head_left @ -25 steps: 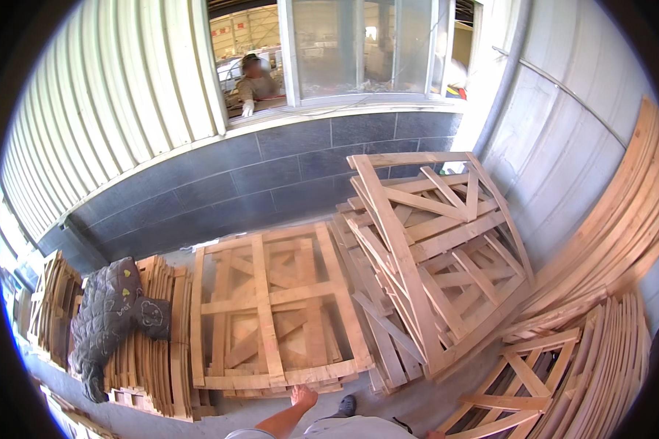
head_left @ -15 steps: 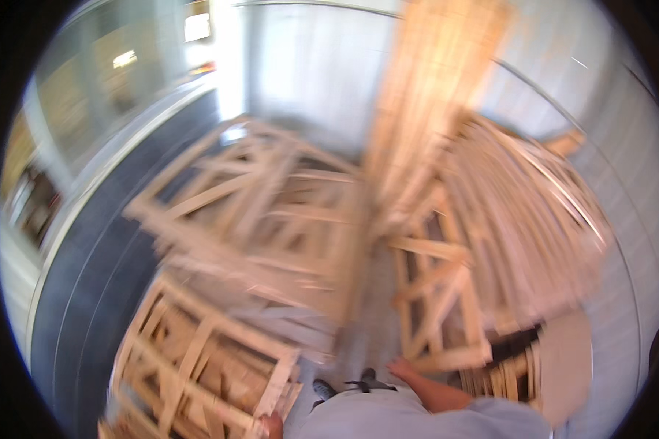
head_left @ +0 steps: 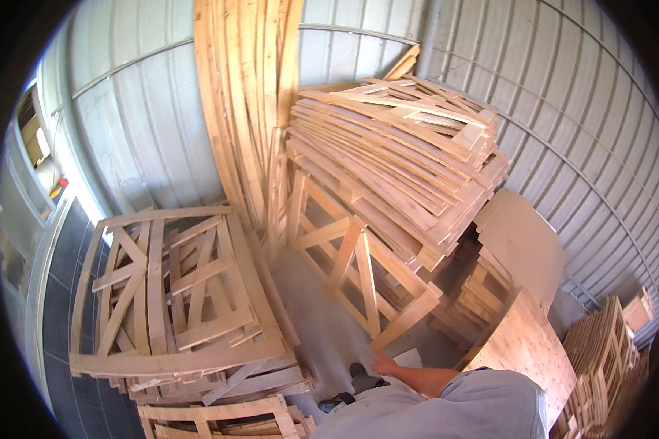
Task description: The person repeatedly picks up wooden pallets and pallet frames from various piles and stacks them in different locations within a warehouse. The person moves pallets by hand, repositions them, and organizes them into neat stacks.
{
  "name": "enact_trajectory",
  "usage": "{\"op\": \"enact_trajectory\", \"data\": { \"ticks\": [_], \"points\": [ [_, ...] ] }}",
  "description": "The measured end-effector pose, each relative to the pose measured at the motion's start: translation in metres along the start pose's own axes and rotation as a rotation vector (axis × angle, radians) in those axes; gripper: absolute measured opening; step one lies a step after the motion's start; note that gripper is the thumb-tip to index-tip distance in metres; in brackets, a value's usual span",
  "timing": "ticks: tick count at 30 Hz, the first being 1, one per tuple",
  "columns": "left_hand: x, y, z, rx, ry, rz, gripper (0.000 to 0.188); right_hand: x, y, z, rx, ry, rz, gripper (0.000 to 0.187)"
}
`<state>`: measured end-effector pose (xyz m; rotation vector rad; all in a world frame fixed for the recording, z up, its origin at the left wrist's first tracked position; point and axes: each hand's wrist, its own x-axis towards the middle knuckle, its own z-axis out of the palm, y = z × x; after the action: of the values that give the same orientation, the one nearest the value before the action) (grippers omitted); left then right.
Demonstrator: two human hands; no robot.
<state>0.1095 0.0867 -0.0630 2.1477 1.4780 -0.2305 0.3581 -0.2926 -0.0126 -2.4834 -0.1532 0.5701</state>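
My right hand (head_left: 383, 365) is at the near lower corner of a wooden frame (head_left: 353, 265) with diagonal braces. Its fingers look closed on that corner, though they are small and partly hidden. The frame is tilted beside a tall stack of flat wooden frames (head_left: 395, 157). My left hand is out of view. To the left lies a pile of braced wooden frames (head_left: 179, 357), and nearer, at the lower edge, another low slatted frame (head_left: 220, 411) shows in part.
Long planks (head_left: 245, 95) stand upright against the corrugated metal wall (head_left: 143, 124). On the right are a brown sheet (head_left: 523, 241), a plywood board (head_left: 527, 344) and stacked slatted wood (head_left: 597, 358). My shoes are on the grey floor (head_left: 322, 322) between the piles.
The view has swung to the right, so the piles sit further left and the right wall shows more. My left hand, earlier on the low slatted frame, has left the view. My right hand stays at the frame's corner.
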Motion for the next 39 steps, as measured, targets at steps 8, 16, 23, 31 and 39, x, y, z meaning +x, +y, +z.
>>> {"op": "enact_trajectory", "data": {
  "ticks": [8, 16, 23, 31, 39],
  "points": [
    [0.011, 0.012, -0.019, 0.073, -0.046, 0.048, 0.053, 0.013, 0.024, -0.001, -0.061, -0.269, 0.250, 0.046],
    [-0.006, 0.020, -0.031, 0.063, -0.084, 0.009, 0.053, 0.042, 0.025, -0.034, -0.125, -0.293, 0.055, 0.049],
    [-0.024, 0.034, -0.016, -0.012, -0.021, 0.015, 0.054, 0.071, 0.076, -0.035, 0.077, -0.003, 0.175, 0.034],
    [-0.004, 0.071, -0.005, 0.010, -0.011, 0.152, 0.052, 0.033, 0.142, -0.037, 0.330, 0.071, 0.267, 0.022],
    [0.067, 0.144, -0.039, 0.027, -0.066, 0.441, 0.048, -0.112, 0.163, 0.042, 0.687, 0.061, 0.733, 0.017]
  ]
}}
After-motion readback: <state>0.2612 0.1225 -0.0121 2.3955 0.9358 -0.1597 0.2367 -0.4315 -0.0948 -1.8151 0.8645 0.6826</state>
